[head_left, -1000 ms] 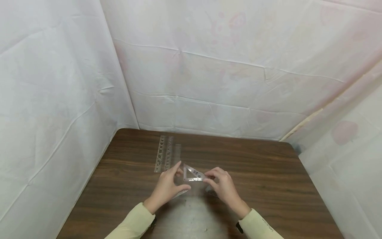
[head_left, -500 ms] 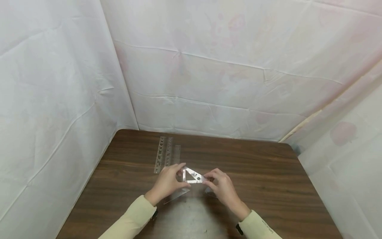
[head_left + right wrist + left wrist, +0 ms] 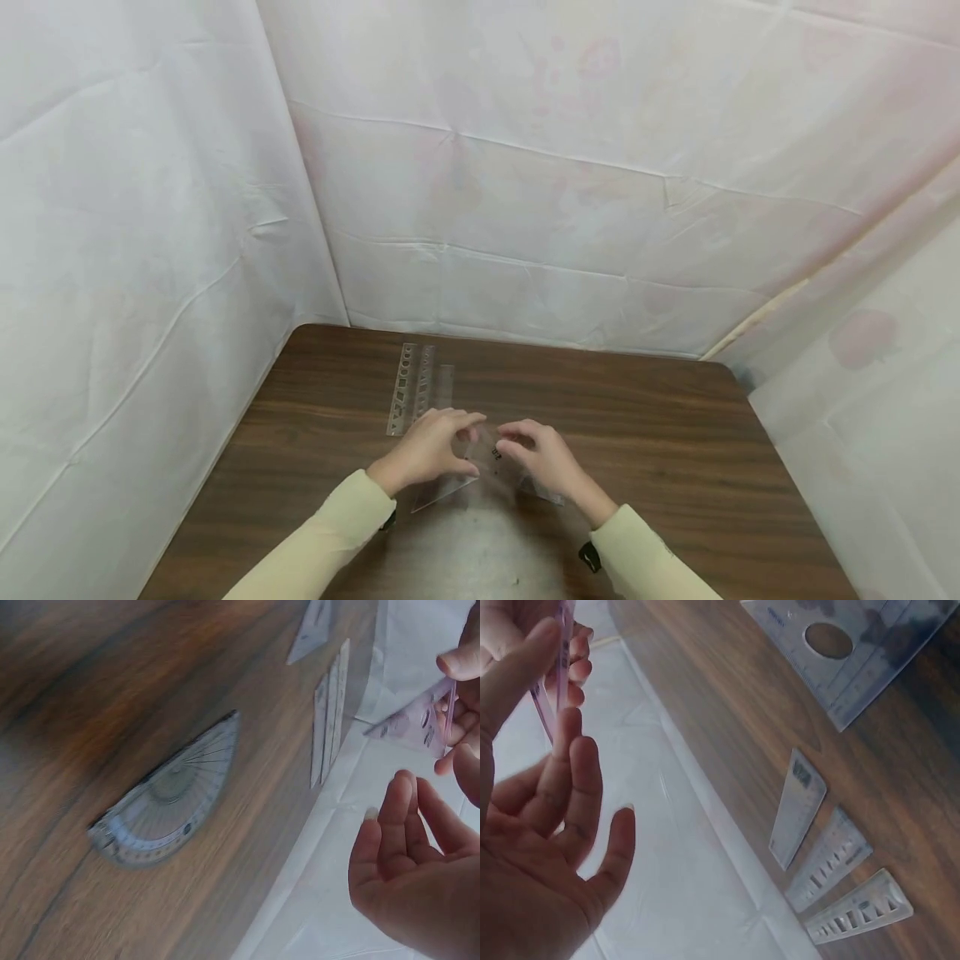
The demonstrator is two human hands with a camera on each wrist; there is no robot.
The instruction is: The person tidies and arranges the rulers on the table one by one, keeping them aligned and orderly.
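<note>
You've got the clear set square (image 3: pixel 486 454) off the table (image 3: pixel 675 433), held between both hands over its near middle. Left hand (image 3: pixel 429 450) pinches 1 edge, thumb and fingers closed on it. Right hand (image 3: pixel 542 460) pinches the other side. 3 stencil rulers (image 3: pixel 418 387) sit lined up at the back; protractor (image 3: pixel 169 796) and large triangle (image 3: pixel 442 493) lie loose, so roughly half sorted by my read.
</note>
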